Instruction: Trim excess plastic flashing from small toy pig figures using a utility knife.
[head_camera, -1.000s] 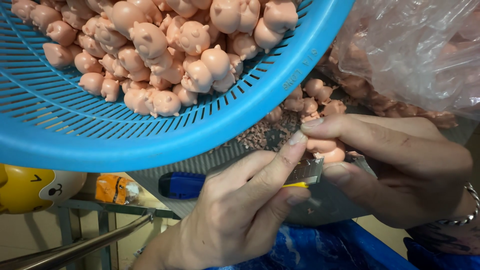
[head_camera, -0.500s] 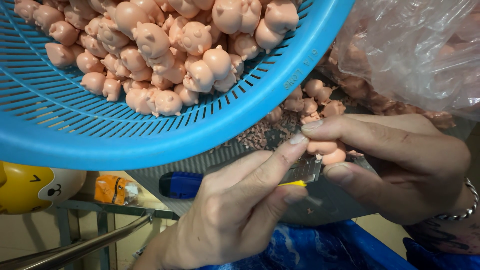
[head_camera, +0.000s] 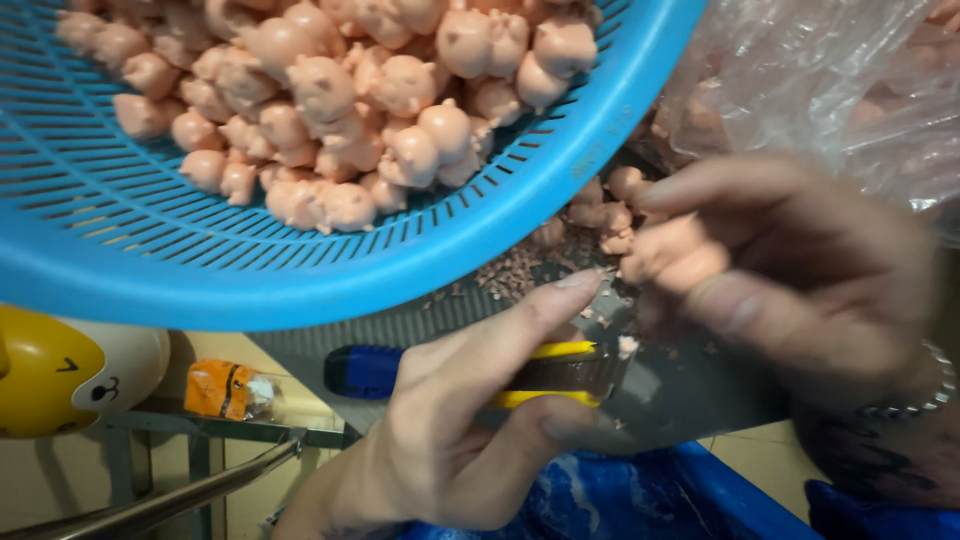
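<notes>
My left hand (head_camera: 455, 425) grips a yellow and blue utility knife (head_camera: 545, 375), with the forefinger stretched along its top. My right hand (head_camera: 800, 275) is blurred with motion and pinches a small pink pig-shaped toy figure (head_camera: 675, 262) just above the blade tip. A big blue slotted plastic basket (head_camera: 300, 270) fills the upper left and holds several more pink pig figures (head_camera: 400, 90). Pink shavings (head_camera: 520, 272) and a few loose figures (head_camera: 600, 215) lie beneath the basket's rim.
A clear plastic bag (head_camera: 850, 70) with more pink pieces sits at the upper right. A yellow and white toy (head_camera: 60, 375) and an orange packet (head_camera: 225, 390) lie at the lower left, near a metal bar (head_camera: 180, 495). A blue bin (head_camera: 640, 495) stands below my hands.
My right hand has lifted and moved with the pink figure, blurring. The left hand with the knife has stayed nearly in place.
</notes>
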